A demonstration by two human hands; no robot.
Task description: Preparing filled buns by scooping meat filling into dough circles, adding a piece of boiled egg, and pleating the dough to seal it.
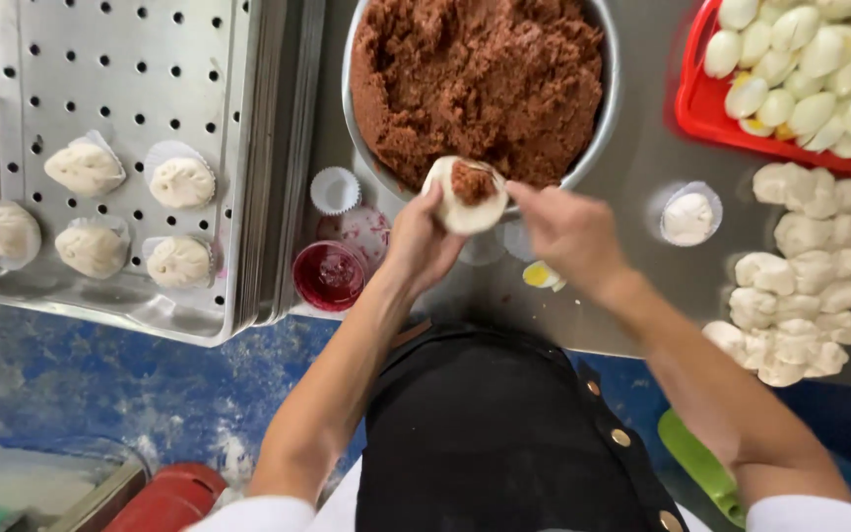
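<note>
- We see the left hand (424, 236) cupping a dough round (465, 196) just in front of the bowl (598, 128); its grip is closed around the round's underside, and a dab of brown filling sits in the middle of the dough.
- The right hand (568, 232) is beside the round, its fingertips pinched together at the dough's edge — whether a tool is in that grip we cannot tell.
- The metal bowl holds a heap of brown filling (480, 79), nearly to the rim.
- The perforated tray (130, 59) on the left carries five shaped buns (181, 182), each on a paper liner.
- Between tray and bowl, an empty paper cup (335, 190) stands on the tabletop (632, 187), with a small red dish (330, 275) holding red liquid just nearer us.
- The red basket (706, 113) at upper right is filled with peeled egg halves (810, 59).
- Right of the bowl, one dough ball sits in a liner (689, 214) — next to it lies a pile of dough pieces (800, 276).
- A bit of egg (542, 275) lies under the right hand.
</note>
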